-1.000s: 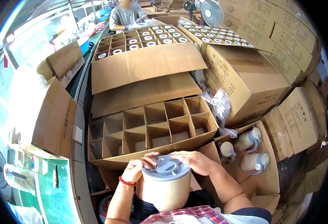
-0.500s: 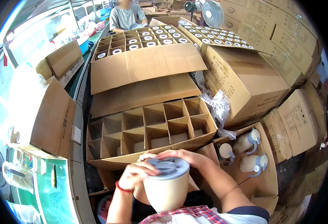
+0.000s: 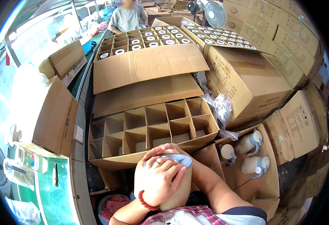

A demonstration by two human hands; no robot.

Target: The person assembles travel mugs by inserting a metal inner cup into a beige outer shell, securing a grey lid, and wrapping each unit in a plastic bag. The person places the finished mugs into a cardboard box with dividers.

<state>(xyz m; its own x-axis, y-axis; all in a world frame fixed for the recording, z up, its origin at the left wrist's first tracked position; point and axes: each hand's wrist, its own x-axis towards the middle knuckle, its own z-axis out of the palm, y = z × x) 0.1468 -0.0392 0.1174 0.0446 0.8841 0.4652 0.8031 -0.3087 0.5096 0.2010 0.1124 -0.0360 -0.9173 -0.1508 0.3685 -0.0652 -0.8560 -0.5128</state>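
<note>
Many cartons [image 3: 248, 77] and a green-topped bench [image 3: 64, 191] flank the cream vessel [image 3: 182, 193].

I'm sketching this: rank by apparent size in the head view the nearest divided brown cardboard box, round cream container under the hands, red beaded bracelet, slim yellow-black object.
Cardboard box
Cream container
Bracelet and slim object: too alike to rank

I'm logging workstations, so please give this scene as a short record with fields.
Left hand: over the grey-blue lid of a cream container
Left wrist: red bead bracelet
Right hand: across the lid's far side
Ahead: divided cardboard carton
Right side: open carton with three pitchers
Left side: green worktop
Far end: person in striped shirt
</note>
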